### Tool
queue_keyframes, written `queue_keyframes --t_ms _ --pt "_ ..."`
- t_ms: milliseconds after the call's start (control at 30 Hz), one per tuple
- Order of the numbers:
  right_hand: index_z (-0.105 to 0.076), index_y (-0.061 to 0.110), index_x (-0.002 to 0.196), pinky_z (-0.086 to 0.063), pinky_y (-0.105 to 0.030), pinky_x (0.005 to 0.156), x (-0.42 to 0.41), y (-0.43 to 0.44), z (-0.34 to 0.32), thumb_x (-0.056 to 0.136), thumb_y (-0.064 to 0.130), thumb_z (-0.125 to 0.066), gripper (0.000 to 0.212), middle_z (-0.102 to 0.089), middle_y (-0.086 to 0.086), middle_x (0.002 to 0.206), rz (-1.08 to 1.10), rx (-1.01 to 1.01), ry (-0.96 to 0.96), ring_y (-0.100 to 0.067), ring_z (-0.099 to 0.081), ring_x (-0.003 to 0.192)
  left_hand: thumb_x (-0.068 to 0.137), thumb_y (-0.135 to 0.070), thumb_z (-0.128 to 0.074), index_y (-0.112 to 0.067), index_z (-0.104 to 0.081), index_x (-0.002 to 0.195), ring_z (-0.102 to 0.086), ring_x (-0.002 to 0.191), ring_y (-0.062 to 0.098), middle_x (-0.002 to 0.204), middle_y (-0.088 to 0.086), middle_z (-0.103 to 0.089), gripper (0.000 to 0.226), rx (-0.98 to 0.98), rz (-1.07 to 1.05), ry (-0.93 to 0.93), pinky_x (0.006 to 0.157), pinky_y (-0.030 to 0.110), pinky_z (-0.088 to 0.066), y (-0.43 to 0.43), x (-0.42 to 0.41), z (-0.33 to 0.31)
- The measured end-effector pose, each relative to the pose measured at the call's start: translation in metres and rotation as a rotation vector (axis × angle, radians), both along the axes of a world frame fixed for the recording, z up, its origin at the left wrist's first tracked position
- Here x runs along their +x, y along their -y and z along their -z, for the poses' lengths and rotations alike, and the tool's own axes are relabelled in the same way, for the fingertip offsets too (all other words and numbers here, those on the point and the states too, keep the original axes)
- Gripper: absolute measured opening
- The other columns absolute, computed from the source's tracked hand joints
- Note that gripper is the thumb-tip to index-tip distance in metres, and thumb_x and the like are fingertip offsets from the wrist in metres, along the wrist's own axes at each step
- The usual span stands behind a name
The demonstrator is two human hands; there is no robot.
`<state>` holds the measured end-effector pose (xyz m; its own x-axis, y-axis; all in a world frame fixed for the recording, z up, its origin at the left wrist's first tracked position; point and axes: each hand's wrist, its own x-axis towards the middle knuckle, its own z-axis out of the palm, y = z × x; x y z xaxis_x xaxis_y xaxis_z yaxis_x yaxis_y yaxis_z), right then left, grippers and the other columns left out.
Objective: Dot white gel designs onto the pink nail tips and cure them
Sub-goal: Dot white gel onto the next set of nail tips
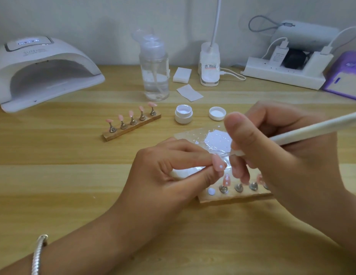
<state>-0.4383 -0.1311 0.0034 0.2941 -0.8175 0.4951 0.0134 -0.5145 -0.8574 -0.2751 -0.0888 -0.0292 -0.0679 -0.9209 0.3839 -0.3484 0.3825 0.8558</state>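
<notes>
**Pink tip pinched, white dots going on**

Your left hand (173, 169) pinches the pink almond-shaped nail tip (218, 163) between thumb and fingertips, just above the near wooden holder strip with metal stands (232, 197). One white dot shows on the tip. Your right hand (276, 151) grips the long white dotting pen (312, 129), fingers curled round it, its point just beside the tip.

Touch down lightly, lift straight up, and reload from the white gel puddle (218, 138) on the glossy palette sheet (186, 135) right behind. Your right thumb hides part of that puddle.

Beyond stand the open white gel pot (183, 114) and its round lid (217, 113). A second wooden strip of five pink tips (131, 124) lies between you and the white arched curing lamp (44, 72), so carry work around it.
</notes>
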Motion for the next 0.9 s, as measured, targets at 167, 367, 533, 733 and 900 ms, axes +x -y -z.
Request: queue_keyframes --t_ms 167,367,533,733,900 --pt "-0.053 0.016 0.059 -0.037 -0.013 0.038 0.0010 -0.0003 0.0023 0.092 0.027 -0.062 0.036 -0.056 0.009 0.045 -0.019 0.015 0.023 -0.018 -0.055 0.034 0.083 -0.024 -0.075 -0.021 -0.082 0.087 -0.069 0.092 0.019 0.088 -0.011 -0.075 0.008 -0.013 0.008 -0.002 0.082 0.034 -0.053 0.0002 -0.0014 -0.0005" --pt "-0.053 0.016 0.060 -0.041 -0.019 0.040 0.0010 0.0008 0.0051 0.093 0.025 -0.062 0.035 -0.059 0.002 0.047 -0.045 0.021 0.020 -0.018 -0.056 0.036 0.083 -0.024 -0.074 -0.022 -0.082 0.086 -0.070 0.091 0.018 0.087 -0.011 -0.075 0.009 -0.030 0.004 -0.003 0.081 0.031 -0.052 0.0000 -0.0018 -0.0011" --pt "-0.053 0.012 0.061 -0.043 -0.021 0.040 0.0000 0.0019 0.0062 0.095 0.023 -0.061 0.036 -0.061 -0.001 0.048 -0.047 0.012 -0.008 -0.016 -0.058 0.037 0.085 -0.025 -0.072 -0.023 -0.081 0.086 -0.069 0.091 0.018 0.086 -0.011 -0.075 0.009 -0.032 0.016 0.012 0.081 0.032 -0.052 -0.0004 -0.0020 -0.0015" --pt "-0.053 0.016 0.061 -0.045 -0.024 0.040 -0.0003 0.0026 0.0070 0.096 0.020 -0.062 0.036 -0.062 -0.003 0.049 -0.037 0.012 -0.026 -0.017 -0.058 0.037 0.084 -0.025 -0.073 -0.023 -0.081 0.087 -0.069 0.091 0.018 0.087 -0.011 -0.075 0.009 -0.037 0.008 0.010 0.080 0.032 -0.052 0.0000 -0.0021 -0.0012" --pt "-0.054 0.007 0.062 -0.045 -0.024 0.040 0.0000 0.0029 0.0072 0.095 0.019 -0.062 0.036 -0.061 -0.002 0.048 -0.035 0.015 -0.039 -0.016 -0.058 0.037 0.085 -0.025 -0.073 -0.025 -0.081 0.088 -0.069 0.091 0.017 0.088 -0.012 -0.075 0.009 -0.034 0.013 0.012 0.080 0.033 -0.052 0.0001 -0.0022 -0.0006"
